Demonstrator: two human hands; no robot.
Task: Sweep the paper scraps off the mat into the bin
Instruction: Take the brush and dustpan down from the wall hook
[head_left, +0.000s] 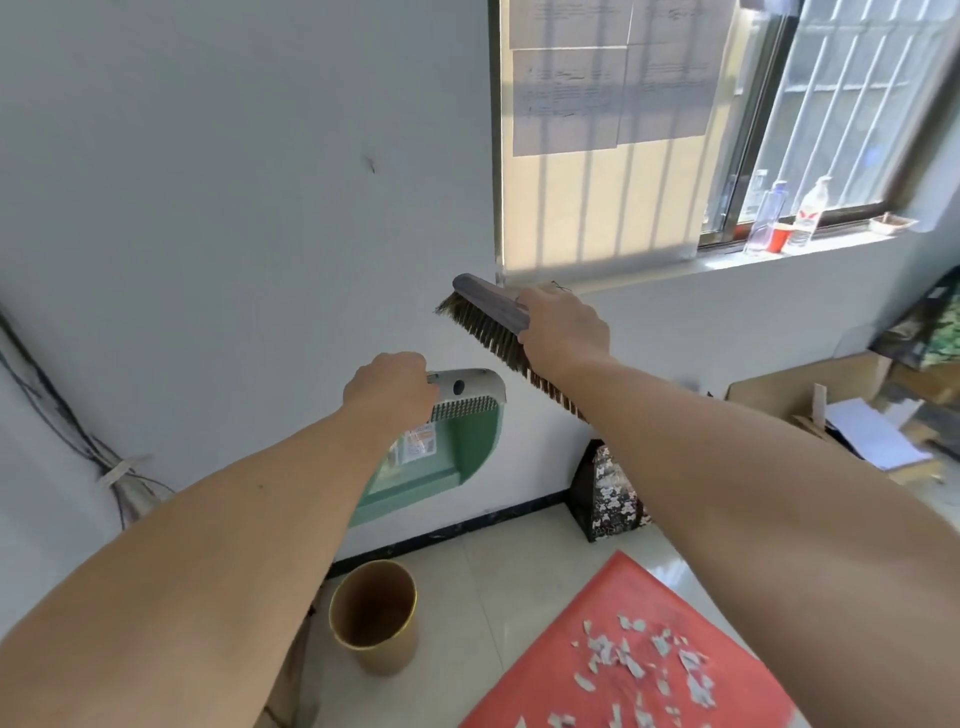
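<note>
Head cam, only one view here. The bin (375, 616) is a gold-brown round tub sitting on the tiled floor (493, 582) by the wall, straight below the left fist, and from what I can see of the inside it's got nothing in it. Over past the right forearm there's an open cardboard box (810, 410) with white sheets of paper in it.

Left hand (389, 389) is clenched around the handle end of a green and grey dustpan (447, 447), which hangs down from the fist with its open scoop facing the camera. There's a sticker inside the pan, and I can't make out any scraps in it.

Right hand (563, 327) is wrapped tight around the dark wooden back of a long brush (493, 322), bristles pointing down and toward the left hand, the brush end sticking out up and left of the fist. Both tools are held up in the air in front of the wall, fists near each other but not touching.

The paper scraps (644, 670) are way below the right arm, scattered white bits lying on the red mat (587, 623), which sits on the floor just beside the bin
</note>
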